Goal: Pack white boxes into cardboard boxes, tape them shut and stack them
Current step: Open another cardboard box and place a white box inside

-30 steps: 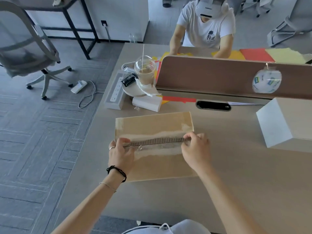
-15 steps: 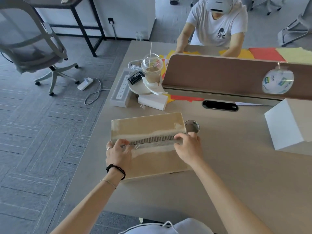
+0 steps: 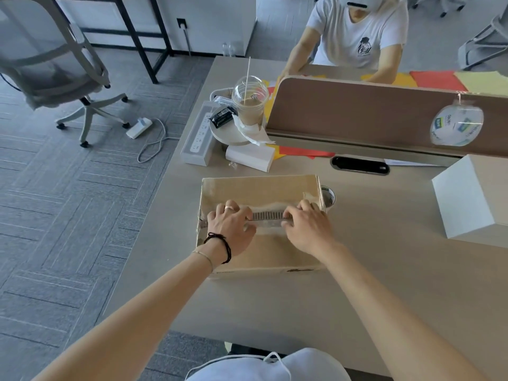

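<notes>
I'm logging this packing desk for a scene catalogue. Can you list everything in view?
cardboard box: 1, brown, desk centre, under both hands
white box: 1, white, desk right
small white box: 1, white, beyond the cardboard box
iced drink cup: 1, clear with beige drink, on a round stand
power strip: 1, grey-white, desk left edge
tape roll: 1, clear, hanging on the divider
divider: 1, brown, across desk
office chair: 1, grey, floor left
seated person: 1, white shirt, behind the divider
left hand: 1, on box seam
right hand: 1, on box seam

white box (image 3: pixel 472 199) cut by right edge, cardboard box (image 3: pixel 258 193) seam ends under hands
</notes>
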A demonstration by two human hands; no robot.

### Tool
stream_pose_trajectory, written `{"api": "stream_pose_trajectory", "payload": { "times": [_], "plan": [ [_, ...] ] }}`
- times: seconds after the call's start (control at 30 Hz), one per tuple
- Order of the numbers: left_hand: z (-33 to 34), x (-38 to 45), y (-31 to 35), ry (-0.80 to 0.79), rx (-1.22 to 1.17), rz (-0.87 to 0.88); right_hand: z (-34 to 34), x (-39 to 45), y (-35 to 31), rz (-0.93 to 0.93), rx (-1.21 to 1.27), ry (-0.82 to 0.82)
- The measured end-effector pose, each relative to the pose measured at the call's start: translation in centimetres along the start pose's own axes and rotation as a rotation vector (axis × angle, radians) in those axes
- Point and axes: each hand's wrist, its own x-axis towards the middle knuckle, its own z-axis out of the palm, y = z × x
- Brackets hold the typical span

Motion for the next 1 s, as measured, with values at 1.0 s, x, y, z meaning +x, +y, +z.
{"api": "stream_pose_trajectory", "payload": {
  "times": [1.0],
  "plan": [
    [2.6,-4.2,-0.5,-0.505,0.004,0.191,2.6,-3.4,-0.1,-0.15,0.026,-0.64]
  ]
}}
